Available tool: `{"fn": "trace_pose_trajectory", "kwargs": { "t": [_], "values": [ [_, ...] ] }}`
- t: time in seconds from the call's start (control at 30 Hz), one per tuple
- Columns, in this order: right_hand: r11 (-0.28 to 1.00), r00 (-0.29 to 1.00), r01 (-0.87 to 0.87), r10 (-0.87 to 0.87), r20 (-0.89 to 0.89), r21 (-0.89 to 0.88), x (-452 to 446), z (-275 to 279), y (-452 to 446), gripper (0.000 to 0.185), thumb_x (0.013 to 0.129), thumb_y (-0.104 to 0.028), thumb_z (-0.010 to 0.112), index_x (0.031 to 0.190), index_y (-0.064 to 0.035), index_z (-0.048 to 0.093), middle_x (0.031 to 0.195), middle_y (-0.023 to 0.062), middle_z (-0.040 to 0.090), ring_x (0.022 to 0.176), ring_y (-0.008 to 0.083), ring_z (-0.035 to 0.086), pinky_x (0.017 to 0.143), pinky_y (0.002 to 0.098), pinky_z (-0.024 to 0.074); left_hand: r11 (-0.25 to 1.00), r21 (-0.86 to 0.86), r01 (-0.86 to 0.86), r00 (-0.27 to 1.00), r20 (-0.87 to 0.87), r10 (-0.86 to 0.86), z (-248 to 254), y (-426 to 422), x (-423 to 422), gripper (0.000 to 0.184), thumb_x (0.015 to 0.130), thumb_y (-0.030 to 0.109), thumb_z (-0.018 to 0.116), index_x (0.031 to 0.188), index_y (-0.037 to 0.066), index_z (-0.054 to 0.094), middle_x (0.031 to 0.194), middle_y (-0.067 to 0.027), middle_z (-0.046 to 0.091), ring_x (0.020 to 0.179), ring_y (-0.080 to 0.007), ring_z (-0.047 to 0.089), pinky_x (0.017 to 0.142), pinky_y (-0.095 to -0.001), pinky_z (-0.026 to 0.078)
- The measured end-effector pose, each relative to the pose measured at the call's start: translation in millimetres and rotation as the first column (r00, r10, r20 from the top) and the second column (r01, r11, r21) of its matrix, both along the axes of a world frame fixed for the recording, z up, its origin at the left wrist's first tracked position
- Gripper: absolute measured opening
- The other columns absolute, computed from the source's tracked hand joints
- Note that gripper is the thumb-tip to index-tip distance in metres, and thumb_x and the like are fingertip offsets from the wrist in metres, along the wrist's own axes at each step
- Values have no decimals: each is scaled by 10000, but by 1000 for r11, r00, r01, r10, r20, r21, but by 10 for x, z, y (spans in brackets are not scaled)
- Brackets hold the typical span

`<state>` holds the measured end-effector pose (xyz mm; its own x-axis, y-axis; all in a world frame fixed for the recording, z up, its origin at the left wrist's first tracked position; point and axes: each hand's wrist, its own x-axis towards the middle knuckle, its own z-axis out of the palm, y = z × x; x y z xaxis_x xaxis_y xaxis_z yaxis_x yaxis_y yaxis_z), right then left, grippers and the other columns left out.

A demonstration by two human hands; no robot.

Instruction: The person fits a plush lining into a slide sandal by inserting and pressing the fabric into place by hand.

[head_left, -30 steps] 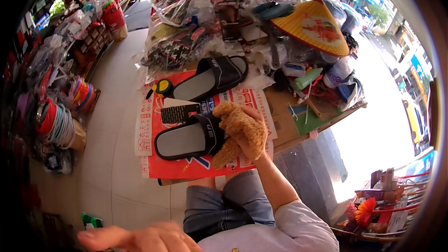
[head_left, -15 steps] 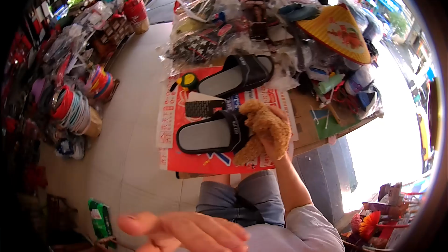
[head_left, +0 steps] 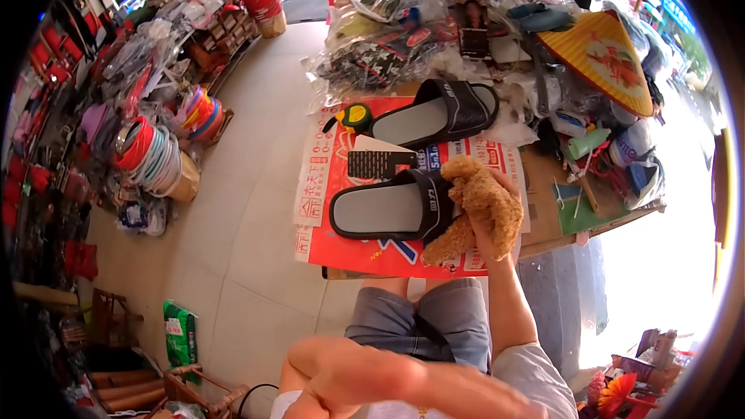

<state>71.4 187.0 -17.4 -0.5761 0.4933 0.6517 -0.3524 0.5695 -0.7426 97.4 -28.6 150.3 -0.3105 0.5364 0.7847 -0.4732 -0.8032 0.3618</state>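
A brown, curly, fluffy thing (head_left: 485, 194), soft like plush, is gripped in my right hand (head_left: 487, 237) at the heel-side right of the near slipper; its exact kind does not show. Part of my right hand is hidden by it. The near black slipper (head_left: 380, 209) with a grey footbed lies on a red printed sheet (head_left: 318, 244). Its matching slipper (head_left: 419, 120) lies beyond it. Between them are a dark printed card (head_left: 379, 164) and, farther left, a yellow-black tape measure (head_left: 355, 118). My left hand (head_left: 388, 380), blurred and holding nothing visible, hovers low before my body with fingers stretched rightward.
Plastic-wrapped goods (head_left: 380, 54) pile up at the table's back. A yellow conical hat (head_left: 597, 58) sits at the right, above a green bottle (head_left: 588, 143). Stacked colourful basins (head_left: 147, 151) stand left of the aisle. A green packet (head_left: 180, 334) is on the floor.
The view has shifted, so the table appears farther right and slightly higher. My left hand has swung to the right across my body. My right hand still grips the fluffy thing beside the slipper.
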Motion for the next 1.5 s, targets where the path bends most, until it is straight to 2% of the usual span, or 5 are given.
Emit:
{"fn": "trace_pose_trajectory", "kwargs": {
  "t": [0.23, 0.37, 0.5, 0.67, 1.5],
  "values": [
    [996, 998, 51, -49, -34, 74, -22, -95, 83, 635, 725, -141, 884, 1282, -40, 599, 1233, 160, 622, 1133, 293, 625, 972, 389, 507, 970, 205, 129, 991, -48, -122, -244, -114, -150, 797, 1030, 559, 467, 1640, 274, 40, 1127, -470, 597, 1109, -574, 620, 914, -681, 510],
    [999, 997, 4, 0, -72, 48, -24, -32, 73, 648, 709, -124, 871, 1289, -41, 593, 1197, 168, 639, 1092, 326, 644, 960, 400, 515, 980, 15, -198, 980, 32, 197, -387, -163, -292, 872, 985, 658, 468, 1624, 360, -47, 1272, -168, 621, 1210, -359, 569, 1015, -653, 416],
    [994, 994, -15, 26, -104, 106, 37, 253, 76, 668, 674, -192, 913, 1256, -36, 624, 1187, 172, 641, 1075, 334, 651, 934, 407, 530, 298, -294, -908, 417, -572, 706, -875, -55, -980, 756, 917, 266, 713, 1533, 27, 346, 1380, -233, 558, 1303, -345, 531, 1118, -464, 377],
    [853, 968, -249, 227, 102, 458, 82, 621, -25, 643, 656, -188, 903, 1248, -67, 683, 1169, 187, 637, 1043, 349, 661, 881, 403, 544, -173, 140, -975, -154, -985, 73, -1498, 85, -1345, 623, 847, 256, 707, 1409, 52, 529, 1398, -175, 579, 1313, -369, 525, 1148, -479, 355],
    [927, 1000, -17, 18, 0, 374, 367, 661, 28, 620, 632, -206, 873, 1214, -88, 700, 1074, 144, 646, 940, 339, 659, 797, 408, 553, -275, 294, -915, -363, -898, 247, -1655, 123, -1257, 194, 834, 138, 710, 1022, 110, 750, 1183, -117, 715, 1177, -298, 651, 1033, -468, 473]
  ]
}}
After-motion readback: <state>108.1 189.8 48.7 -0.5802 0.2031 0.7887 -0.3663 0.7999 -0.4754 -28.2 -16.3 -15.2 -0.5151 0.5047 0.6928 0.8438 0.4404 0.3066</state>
